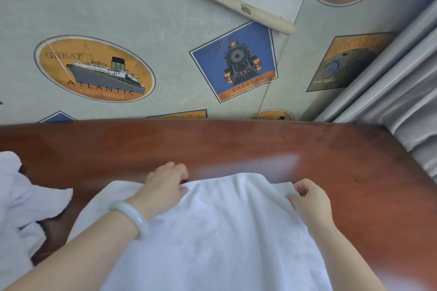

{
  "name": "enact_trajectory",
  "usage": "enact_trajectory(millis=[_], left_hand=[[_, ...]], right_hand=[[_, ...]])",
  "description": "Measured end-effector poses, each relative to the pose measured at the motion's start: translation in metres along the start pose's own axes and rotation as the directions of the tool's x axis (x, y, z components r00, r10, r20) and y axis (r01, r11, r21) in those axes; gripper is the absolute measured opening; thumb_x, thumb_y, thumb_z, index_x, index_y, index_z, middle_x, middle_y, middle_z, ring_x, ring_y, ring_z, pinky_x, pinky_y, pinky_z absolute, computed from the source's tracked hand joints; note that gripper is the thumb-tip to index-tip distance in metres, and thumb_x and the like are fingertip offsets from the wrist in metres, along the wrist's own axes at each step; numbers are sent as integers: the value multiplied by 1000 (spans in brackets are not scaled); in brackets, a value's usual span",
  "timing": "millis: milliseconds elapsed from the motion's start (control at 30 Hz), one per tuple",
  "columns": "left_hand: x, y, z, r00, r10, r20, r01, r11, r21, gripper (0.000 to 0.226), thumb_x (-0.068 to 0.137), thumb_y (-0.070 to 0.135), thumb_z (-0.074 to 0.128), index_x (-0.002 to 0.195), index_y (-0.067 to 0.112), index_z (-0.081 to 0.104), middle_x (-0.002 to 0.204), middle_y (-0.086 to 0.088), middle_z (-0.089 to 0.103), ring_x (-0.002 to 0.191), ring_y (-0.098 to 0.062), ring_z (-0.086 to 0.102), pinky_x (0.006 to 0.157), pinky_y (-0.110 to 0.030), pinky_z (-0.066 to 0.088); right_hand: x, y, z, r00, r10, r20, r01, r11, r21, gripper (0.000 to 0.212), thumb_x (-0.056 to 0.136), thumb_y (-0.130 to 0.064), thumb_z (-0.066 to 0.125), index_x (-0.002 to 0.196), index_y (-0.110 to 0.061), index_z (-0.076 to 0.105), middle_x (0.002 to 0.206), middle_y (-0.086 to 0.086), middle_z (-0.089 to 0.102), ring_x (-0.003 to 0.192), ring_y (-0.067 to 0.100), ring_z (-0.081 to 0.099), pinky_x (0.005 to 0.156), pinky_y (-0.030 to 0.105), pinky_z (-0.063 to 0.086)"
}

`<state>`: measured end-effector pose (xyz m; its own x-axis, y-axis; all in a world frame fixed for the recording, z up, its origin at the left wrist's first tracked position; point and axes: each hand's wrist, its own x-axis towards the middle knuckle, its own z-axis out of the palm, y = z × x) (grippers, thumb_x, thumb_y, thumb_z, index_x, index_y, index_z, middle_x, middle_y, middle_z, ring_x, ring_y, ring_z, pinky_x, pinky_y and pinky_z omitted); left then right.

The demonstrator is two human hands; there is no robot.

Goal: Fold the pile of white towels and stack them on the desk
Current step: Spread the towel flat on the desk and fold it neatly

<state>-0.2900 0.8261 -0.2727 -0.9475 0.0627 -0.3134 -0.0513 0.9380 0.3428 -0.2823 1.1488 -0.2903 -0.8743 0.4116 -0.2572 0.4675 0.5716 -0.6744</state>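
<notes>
A white towel (212,227) lies spread on the red-brown wooden desk (236,144), running from the middle down to the bottom edge of the view. My left hand (165,182), with a pale bangle on its wrist, pinches the towel's far edge left of centre. My right hand (307,198) pinches the far right corner of the same towel. A crumpled pile of white towels (21,208) sits at the left edge of the desk.
Behind the desk stands a wall (165,30) papered with ship and train prints, its paper peeling at the top. Grey curtains (402,101) hang at the right, reaching down to the desk's right corner. Bare desk wood shows beyond the towel and to its right.
</notes>
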Motion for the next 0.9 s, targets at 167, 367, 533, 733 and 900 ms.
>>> enact_trajectory(millis=[167,367,533,733,900], left_hand=[[16,50,30,994,100,-45,-105,985,-138,30,97,41,55,122,25,52,115,5,50,113,-18,45,95,-32,33],[32,71,36,992,124,-14,-124,970,-210,7,95,34,60,100,29,61,105,7,48,106,-19,44,93,-32,34],[36,75,33,982,187,30,-174,952,-252,18,90,26,67,103,25,54,102,8,49,103,-18,48,93,-34,40],[34,79,31,991,129,-35,-134,958,-254,14,90,16,63,86,22,52,89,3,60,77,-20,54,64,-32,40],[30,78,24,982,181,53,-170,972,-162,14,90,29,66,86,21,55,89,6,54,78,-17,49,66,-31,41]], right_hand=[[-4,-3,0,999,-6,40,5,1000,21,8,79,-9,71,75,-15,67,76,7,67,62,18,53,53,29,37],[-4,-7,-12,991,-108,-75,121,971,208,19,87,-18,72,73,-30,69,87,-10,67,86,14,63,77,35,51],[15,-2,-34,991,-39,-129,94,886,453,8,89,-14,70,92,-19,76,99,-13,74,99,8,67,87,28,51],[28,25,-45,987,-105,119,11,796,606,60,50,-53,90,93,-12,77,106,5,75,95,20,68,92,40,51],[31,33,-45,969,-121,216,-1,869,494,10,86,-7,71,85,-13,78,97,9,76,89,20,68,80,30,50]])
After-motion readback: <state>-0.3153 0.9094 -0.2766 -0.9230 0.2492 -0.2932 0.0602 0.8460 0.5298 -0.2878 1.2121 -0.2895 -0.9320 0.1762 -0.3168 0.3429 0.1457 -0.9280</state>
